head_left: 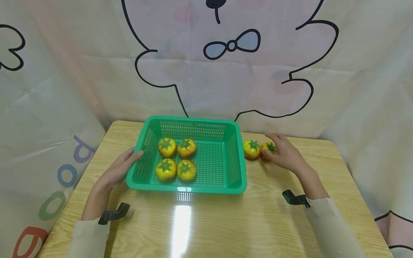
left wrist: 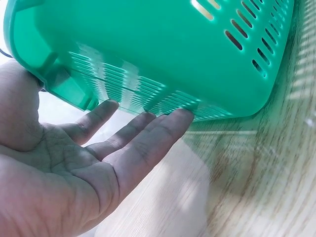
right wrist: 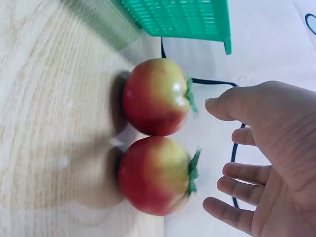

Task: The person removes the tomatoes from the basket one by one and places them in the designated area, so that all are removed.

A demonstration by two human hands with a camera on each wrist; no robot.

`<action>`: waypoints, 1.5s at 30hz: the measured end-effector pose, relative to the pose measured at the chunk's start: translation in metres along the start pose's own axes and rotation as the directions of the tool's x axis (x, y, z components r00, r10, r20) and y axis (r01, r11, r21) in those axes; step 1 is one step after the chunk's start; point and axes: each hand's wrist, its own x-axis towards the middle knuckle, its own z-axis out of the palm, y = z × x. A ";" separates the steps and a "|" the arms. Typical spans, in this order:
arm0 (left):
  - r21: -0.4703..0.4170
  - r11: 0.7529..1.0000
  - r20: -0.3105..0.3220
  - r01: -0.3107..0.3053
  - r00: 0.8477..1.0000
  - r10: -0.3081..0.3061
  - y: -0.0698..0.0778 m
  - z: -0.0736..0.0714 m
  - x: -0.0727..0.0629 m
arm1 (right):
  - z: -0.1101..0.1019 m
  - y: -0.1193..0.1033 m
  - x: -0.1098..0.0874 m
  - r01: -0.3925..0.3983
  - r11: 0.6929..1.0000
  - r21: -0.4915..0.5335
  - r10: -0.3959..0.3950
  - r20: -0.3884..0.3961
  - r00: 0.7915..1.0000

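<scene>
A green plastic basket (head_left: 240, 190) holds several yellow-and-red tomatoes (head_left: 186, 170) with green star-shaped leaves, grouped in its left half. My left hand (head_left: 120, 166) grips its left side, thumb over the rim and fingers (left wrist: 148, 138) against the outer slotted wall. Two more tomatoes, a left one (head_left: 251, 149) and a right one (right wrist: 155, 175), sit side by side on the table just right of the basket. Over the right one hovers my right hand (head_left: 287, 154), fingers spread and loosely bent; in the right wrist view a gap shows between the fingertips and the fruit.
Everything stands on a light wooden table (head_left: 226, 229), its back edge close to a printed cloth (head_left: 193, 89). Cloth also hangs along the left and right sides. Each wrist wears a black band mount (head_left: 114, 214). A bright reflection lies on the front tabletop.
</scene>
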 end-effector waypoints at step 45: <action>0.008 1.000 0.001 -0.015 1.000 0.015 -0.001 0.000 -0.001 | -0.013 -0.085 0.011 0.201 0.977 -0.064 -0.203 -0.013 0.979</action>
